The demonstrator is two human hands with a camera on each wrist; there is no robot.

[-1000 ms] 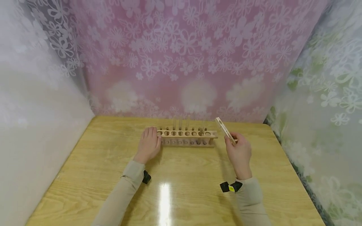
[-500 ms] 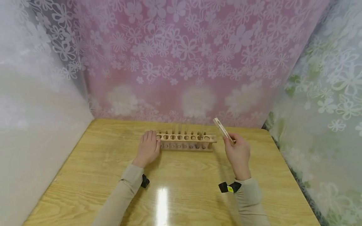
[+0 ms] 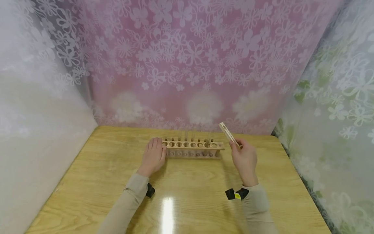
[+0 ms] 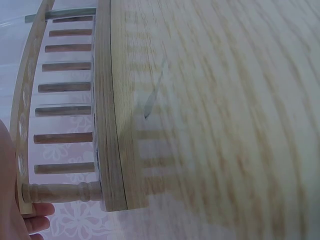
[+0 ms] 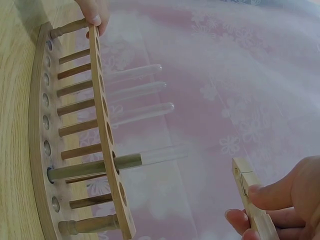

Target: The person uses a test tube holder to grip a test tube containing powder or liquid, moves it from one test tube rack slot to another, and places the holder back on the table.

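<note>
A wooden test tube rack (image 3: 220, 146) stands towards the back of the table. My left hand (image 3: 152, 157) grips the left end of its upper board, thumb in front and fingers behind. In the right wrist view, a test tube of murky green-brown liquid (image 5: 80, 171) sits upright through a hole near the right end. Three clear test tubes (image 5: 145, 111) sit on pegs along the rack's back. Right of the rack, my right hand (image 3: 244, 161) holds a wooden test tube clamp (image 3: 226, 132) by its lower end, its tip slanting up and left, apart from the tubes.
The wood-grain table (image 3: 193, 185) carries the rack. A pink flowered curtain (image 3: 187, 65) hangs just behind the table's back edge. Pale sheets close in the left side (image 3: 43, 113) and the right side (image 3: 330, 130).
My right hand and the clamp have shifted slightly left, nearer the rack's right end. The head view has tilted a little. My left hand keeps its grip on the rack.
</note>
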